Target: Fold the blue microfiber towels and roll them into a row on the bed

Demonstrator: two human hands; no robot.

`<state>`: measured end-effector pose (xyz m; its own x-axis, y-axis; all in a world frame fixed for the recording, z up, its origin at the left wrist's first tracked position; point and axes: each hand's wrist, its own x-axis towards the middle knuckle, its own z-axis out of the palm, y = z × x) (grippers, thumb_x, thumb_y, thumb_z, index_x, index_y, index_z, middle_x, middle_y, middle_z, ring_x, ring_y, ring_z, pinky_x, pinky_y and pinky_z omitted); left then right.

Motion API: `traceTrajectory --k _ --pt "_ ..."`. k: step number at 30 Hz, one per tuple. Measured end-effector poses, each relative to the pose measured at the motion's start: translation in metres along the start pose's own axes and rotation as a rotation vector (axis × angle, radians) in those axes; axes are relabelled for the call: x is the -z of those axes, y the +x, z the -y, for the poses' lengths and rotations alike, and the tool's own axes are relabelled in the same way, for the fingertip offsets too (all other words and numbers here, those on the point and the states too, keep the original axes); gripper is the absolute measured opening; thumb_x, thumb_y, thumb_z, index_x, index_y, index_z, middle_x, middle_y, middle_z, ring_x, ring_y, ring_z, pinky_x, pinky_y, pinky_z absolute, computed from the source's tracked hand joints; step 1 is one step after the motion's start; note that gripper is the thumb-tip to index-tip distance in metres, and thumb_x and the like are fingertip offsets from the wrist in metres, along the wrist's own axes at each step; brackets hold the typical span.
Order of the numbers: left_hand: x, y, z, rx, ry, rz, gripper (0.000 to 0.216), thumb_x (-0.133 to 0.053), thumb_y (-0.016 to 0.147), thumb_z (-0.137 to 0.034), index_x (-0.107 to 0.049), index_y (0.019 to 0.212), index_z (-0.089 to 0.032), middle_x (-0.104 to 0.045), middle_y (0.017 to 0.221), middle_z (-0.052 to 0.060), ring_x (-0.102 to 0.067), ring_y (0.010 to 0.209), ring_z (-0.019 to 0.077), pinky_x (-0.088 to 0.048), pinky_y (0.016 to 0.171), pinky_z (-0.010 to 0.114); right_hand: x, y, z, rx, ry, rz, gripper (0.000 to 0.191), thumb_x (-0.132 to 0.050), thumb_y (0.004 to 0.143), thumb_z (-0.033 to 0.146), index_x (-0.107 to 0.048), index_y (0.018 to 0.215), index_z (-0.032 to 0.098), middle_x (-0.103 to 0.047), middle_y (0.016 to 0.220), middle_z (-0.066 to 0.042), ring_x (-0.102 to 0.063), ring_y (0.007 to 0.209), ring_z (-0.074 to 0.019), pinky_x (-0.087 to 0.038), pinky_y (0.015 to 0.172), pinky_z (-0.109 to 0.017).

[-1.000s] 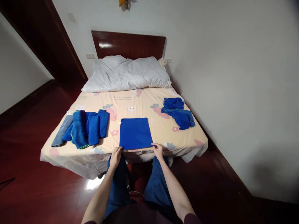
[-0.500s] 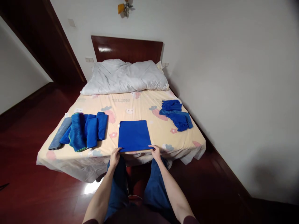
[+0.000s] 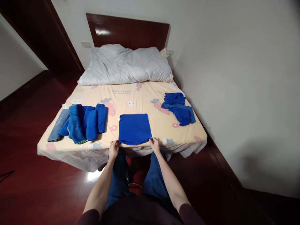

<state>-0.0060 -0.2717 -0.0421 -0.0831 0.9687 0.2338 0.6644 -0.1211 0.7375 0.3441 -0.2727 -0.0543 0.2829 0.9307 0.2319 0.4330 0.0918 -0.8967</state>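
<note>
Bedroom, patterned bed (image 3: 131, 100): blue cloth (image 3: 134, 128) at the near edge.
My left hand (image 3: 114, 148) and right hand (image 3: 155, 145) pinch its near corners; best kept level and taut.

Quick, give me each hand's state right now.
Left hand: closed, pinching the near left corner of the blue cloth.
Right hand: closed, pinching the cloth's near right corner.

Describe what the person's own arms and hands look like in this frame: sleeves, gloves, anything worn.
Left hand and right hand are both bare: no gloves, and no rings or watch visible. Forearms are uncovered; dark maroon sleeves are pushed up around the elbows.
</note>
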Motion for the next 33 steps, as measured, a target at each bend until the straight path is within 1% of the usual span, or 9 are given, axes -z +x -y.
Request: traceTrajectory --k 4,7,9,12,14,17,21,26,33 --pt "0.001 0.0 -0.001 0.025 0.04 -0.01 0.028 -0.042 0.097 -0.035 -0.064 0.107 -0.02 -0.062 0.093 0.011 -0.06 0.094 0.028 -0.052 0.085 0.043 0.0 -0.001 -0.002 -0.042 -0.022 -0.057 0.038 -0.058 0.089 0.051 -0.073 0.083 0.017 -0.069 0.083 -0.009 -0.062 0.081 -0.0232 -0.054 0.081 -0.036" --pt "0.0 0.0 -0.004 0.055 0.064 -0.035 0.029 -0.04 0.098 -0.038 -0.062 0.107 -0.02 -0.059 0.092 0.011 -0.06 0.09 0.0273 -0.052 0.084 0.043 0.002 -0.004 0.0 -0.056 -0.029 -0.081 0.041 -0.057 0.09 0.053 -0.072 0.078 0.017 -0.068 0.08 -0.008 -0.061 0.075 -0.0214 -0.054 0.079 -0.035" --pt "0.0 0.0 -0.006 0.042 0.078 -0.049 0.029 -0.04 0.098 -0.039 -0.06 0.105 -0.02 -0.059 0.094 0.011 -0.06 0.094 0.0283 -0.051 0.086 0.044 0.004 -0.007 0.002 -0.049 -0.017 -0.1 0.041 -0.058 0.089 0.053 -0.073 0.081 0.016 -0.069 0.085 -0.01 -0.063 0.078 -0.022 -0.054 0.081 -0.036" --pt "-0.001 -0.001 -0.008 -0.008 0.075 -0.065 0.026 -0.042 0.097 -0.04 -0.059 0.105 -0.021 -0.06 0.097 0.012 -0.059 0.102 0.0299 -0.05 0.091 0.047 0.006 -0.01 0.003 -0.022 0.064 -0.11 0.04 -0.06 0.088 0.051 -0.075 0.097 0.014 -0.073 0.104 -0.015 -0.067 0.095 -0.0256 -0.054 0.091 -0.04" --pt "-0.002 -0.003 -0.009 -0.029 0.037 -0.063 0.026 -0.043 0.097 -0.038 -0.058 0.108 -0.021 -0.062 0.103 0.013 -0.06 0.104 0.0287 -0.051 0.093 0.046 0.006 -0.01 0.003 -0.046 0.131 -0.096 0.042 -0.061 0.088 0.05 -0.075 0.104 0.014 -0.074 0.109 -0.016 -0.069 0.101 -0.0275 -0.054 0.096 -0.042" --pt "-0.003 -0.005 -0.01 -0.006 -0.05 -0.017 0.029 -0.042 0.097 -0.038 -0.056 0.115 -0.021 -0.065 0.108 0.012 -0.064 0.102 0.0255 -0.053 0.091 0.043 0.004 -0.009 0.001 -0.108 0.181 -0.062 0.044 -0.061 0.087 0.051 -0.075 0.103 0.012 -0.076 0.103 -0.015 -0.071 0.095 -0.0283 -0.055 0.092 -0.042" --pt "-0.004 -0.005 -0.01 0.075 -0.118 0.048 0.033 -0.045 0.096 -0.046 -0.058 0.115 -0.022 -0.069 0.107 0.009 -0.069 0.094 0.0236 -0.055 0.084 0.039 0.0 -0.006 0.001 -0.104 0.127 -0.061 0.045 -0.058 0.087 0.054 -0.075 0.093 0.013 -0.076 0.09 -0.012 -0.07 0.081 -0.0255 -0.057 0.08 -0.037" --pt "-0.005 -0.003 -0.003 0.15 -0.102 -0.027 0.036 -0.044 0.096 -0.049 -0.058 0.112 -0.02 -0.071 0.101 0.011 -0.07 0.088 0.0239 -0.055 0.083 0.039 -0.002 -0.004 -0.001 -0.113 0.055 -0.094 0.047 -0.055 0.088 0.057 -0.072 0.083 0.014 -0.072 0.078 -0.008 -0.064 0.07 -0.0216 -0.054 0.071 -0.033" --pt "-0.01 0.002 -0.002 0.174 -0.038 -0.057 0.036 -0.04 0.098 -0.048 -0.058 0.114 -0.021 -0.071 0.108 0.013 -0.069 0.097 0.0266 -0.054 0.087 0.041 -0.006 -0.001 -0.006 -0.158 0.073 -0.096 0.048 -0.058 0.086 0.057 -0.073 0.092 0.012 -0.075 0.086 -0.012 -0.068 0.075 -0.0239 -0.056 0.075 -0.036"
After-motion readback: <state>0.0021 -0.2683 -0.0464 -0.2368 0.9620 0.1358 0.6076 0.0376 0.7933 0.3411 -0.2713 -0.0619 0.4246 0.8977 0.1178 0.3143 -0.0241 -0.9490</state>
